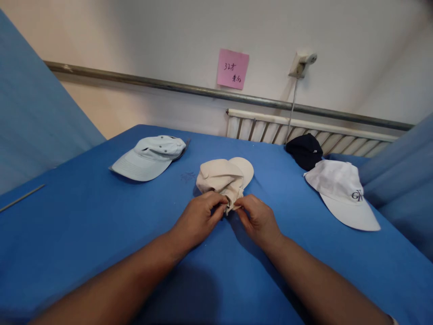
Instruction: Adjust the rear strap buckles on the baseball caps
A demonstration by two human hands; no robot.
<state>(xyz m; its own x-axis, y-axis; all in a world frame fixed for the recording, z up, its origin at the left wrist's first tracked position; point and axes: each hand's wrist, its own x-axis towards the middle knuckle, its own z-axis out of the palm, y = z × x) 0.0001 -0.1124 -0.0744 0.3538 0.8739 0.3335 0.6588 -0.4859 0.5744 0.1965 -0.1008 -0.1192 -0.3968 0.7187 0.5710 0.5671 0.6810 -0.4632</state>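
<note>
A beige cap point(221, 178) lies crumpled in the middle of the blue table point(84, 225), its brim pointing away from me. My left hand point(198, 216) pinches the near edge of the cap's fabric with fingers closed. My right hand point(257, 219) grips the same near edge from the right, fingers closed too. Both hands meet at the back of the cap.
A light blue cap point(149, 158) lies at the back left. A white cap with a dark logo point(341, 192) lies at the right, a black cap point(304, 151) behind it. A pink note point(232, 68), a rail and a radiator point(304, 131) are on the wall.
</note>
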